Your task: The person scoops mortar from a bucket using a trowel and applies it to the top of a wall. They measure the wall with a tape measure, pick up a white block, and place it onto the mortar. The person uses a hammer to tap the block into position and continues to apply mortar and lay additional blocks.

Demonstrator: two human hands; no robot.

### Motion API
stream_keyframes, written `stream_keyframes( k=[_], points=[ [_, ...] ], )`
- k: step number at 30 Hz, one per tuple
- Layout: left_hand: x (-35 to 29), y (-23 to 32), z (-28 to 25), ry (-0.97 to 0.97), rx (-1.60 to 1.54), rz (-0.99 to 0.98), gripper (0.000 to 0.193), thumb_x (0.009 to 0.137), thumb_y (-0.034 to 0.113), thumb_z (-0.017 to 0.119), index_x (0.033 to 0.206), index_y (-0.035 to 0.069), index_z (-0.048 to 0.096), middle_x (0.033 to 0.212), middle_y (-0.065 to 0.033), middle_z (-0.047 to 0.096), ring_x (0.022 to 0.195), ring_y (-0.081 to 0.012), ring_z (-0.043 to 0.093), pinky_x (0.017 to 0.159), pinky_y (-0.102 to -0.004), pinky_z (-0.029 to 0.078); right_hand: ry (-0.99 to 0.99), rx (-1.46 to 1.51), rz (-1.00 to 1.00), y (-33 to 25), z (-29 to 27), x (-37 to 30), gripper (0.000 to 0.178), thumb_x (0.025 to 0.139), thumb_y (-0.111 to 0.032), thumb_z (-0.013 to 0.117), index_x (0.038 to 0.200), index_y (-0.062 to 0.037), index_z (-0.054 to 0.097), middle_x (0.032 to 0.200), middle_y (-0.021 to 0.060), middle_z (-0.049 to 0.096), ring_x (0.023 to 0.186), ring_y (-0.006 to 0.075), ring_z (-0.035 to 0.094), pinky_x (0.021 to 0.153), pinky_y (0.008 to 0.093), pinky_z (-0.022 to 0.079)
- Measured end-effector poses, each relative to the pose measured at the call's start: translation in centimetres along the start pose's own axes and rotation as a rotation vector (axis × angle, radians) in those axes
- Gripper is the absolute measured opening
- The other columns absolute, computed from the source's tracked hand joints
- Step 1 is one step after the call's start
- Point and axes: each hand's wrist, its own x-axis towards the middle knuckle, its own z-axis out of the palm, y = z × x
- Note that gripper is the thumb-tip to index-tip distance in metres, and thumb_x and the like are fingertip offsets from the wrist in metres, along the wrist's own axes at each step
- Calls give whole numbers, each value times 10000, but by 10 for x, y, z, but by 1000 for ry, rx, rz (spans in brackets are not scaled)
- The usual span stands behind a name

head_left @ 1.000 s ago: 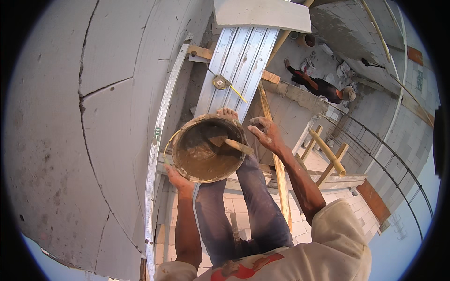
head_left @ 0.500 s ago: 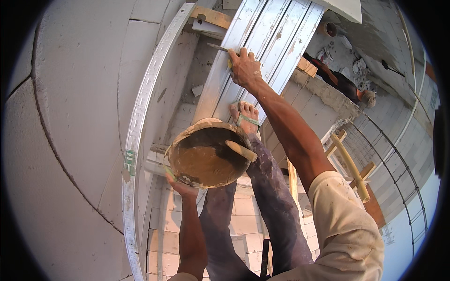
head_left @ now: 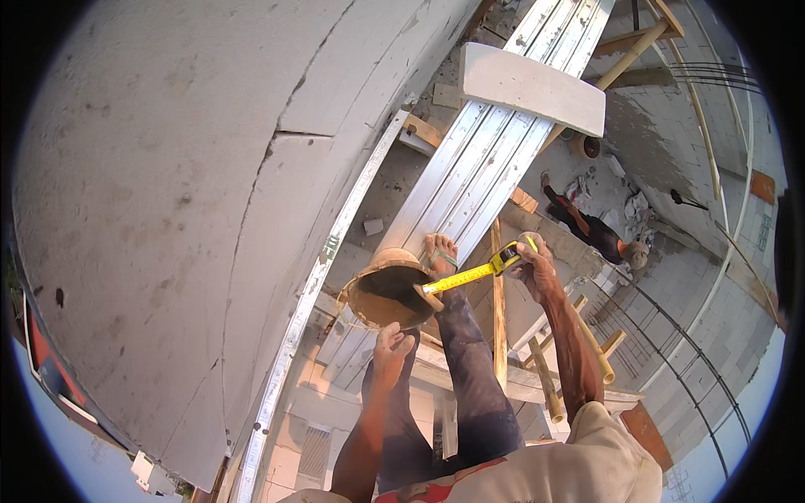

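My right hand [head_left: 539,267] grips a black-and-yellow tape measure [head_left: 505,258]. Its yellow blade [head_left: 461,278] sticks out to the left, the free end overlapping a wooden handle [head_left: 430,298] at the bucket's rim. A mud-stained bucket [head_left: 388,258] with wet brown mortar [head_left: 375,309] inside is tilted toward me over the metal plank [head_left: 470,172]. Just below its near rim is my left hand [head_left: 391,359], fingers loosely bent and apart, with nothing visible in them. Whether it touches the rim I cannot tell. My foot [head_left: 441,254] in a green-strapped sandal stands beside the bucket.
A pale block [head_left: 532,88] lies across the plank's far part. Along the left runs a large block wall [head_left: 184,168], edged by a long metal strip [head_left: 323,260]. Wooden poles [head_left: 500,310] and thin steel bars [head_left: 671,335] stand right. Another person [head_left: 599,230] is lower down at right.
My right hand has come off the plank toward me and right, the tape blade now drawn out. My left hand has left the bucket's side. The view has shifted, showing the whole pale block.
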Motion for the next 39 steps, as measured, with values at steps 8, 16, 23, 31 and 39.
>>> stream_keyframes(
  k=[8,16,23,31,39],
  points=[
    [-180,112,16,86,-641,37,477,1090,374,513,1256,-60,616,1116,-176,678,959,-208,709,819,-341,622,-353,-471,-47,-3,105,-213,551,706,-243,946,1049,-35,568,918,29,636,833,111,600,748,281,512],
    [-286,88,-73,279,-639,255,432,1076,347,524,1111,-52,686,952,-134,727,828,-179,725,703,-295,617,-1165,-1220,-246,-13,250,-312,722,742,-222,889,1318,10,521,1207,192,664,1142,314,667,979,422,504],
    [-336,65,-174,690,-1092,471,456,1059,389,551,1113,-42,688,968,-182,742,798,-196,751,660,-293,630,-1512,-1591,-799,-41,300,-334,590,772,-54,756,1318,-11,535,1136,207,639,1036,364,663,947,423,523],
    [-405,-3,-264,584,-1010,489,463,1045,398,585,1198,-32,664,1053,-153,755,803,-174,745,639,-273,591,-1121,-1799,-1379,-64,366,-354,515,762,-32,773,1254,-60,624,1138,183,631,1075,395,627,911,494,541],
    [-345,-151,-324,1004,-1373,230,455,1016,394,602,1304,42,620,1171,-83,708,1017,-182,688,836,-350,533,-1202,-1921,-1374,53,492,-389,525,806,-178,785,1302,-107,628,1194,195,624,1072,424,630,906,516,541]
  ],
)
